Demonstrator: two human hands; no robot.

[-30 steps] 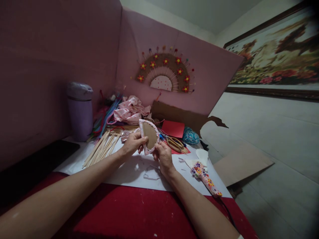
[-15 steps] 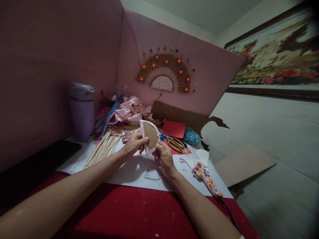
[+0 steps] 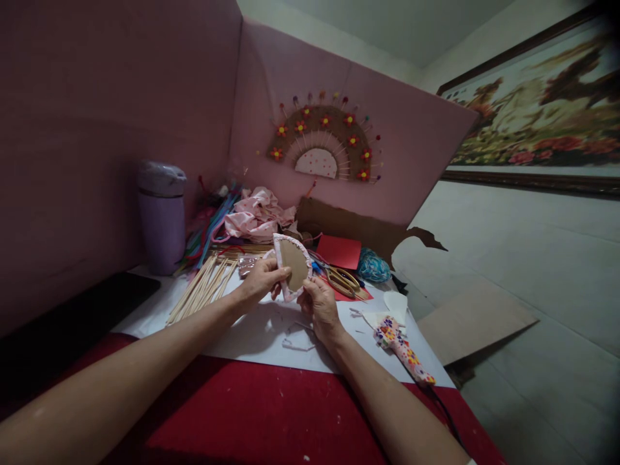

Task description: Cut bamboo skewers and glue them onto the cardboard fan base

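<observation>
Half-round: one, central, above the table, cardboard face towards you.
Left hand: grip clamped on it at eight o'clock.
Right hand: grip pinched on its fabric rim at four o'clock.
Handling: best press pleats flat, evenly, without bending the card.

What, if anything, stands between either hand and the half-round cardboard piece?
Nothing visible. The left hand grips the half-round cardboard piece at its left side, and the right hand holds its lower right edge. The red card lies beyond, not between.
</observation>
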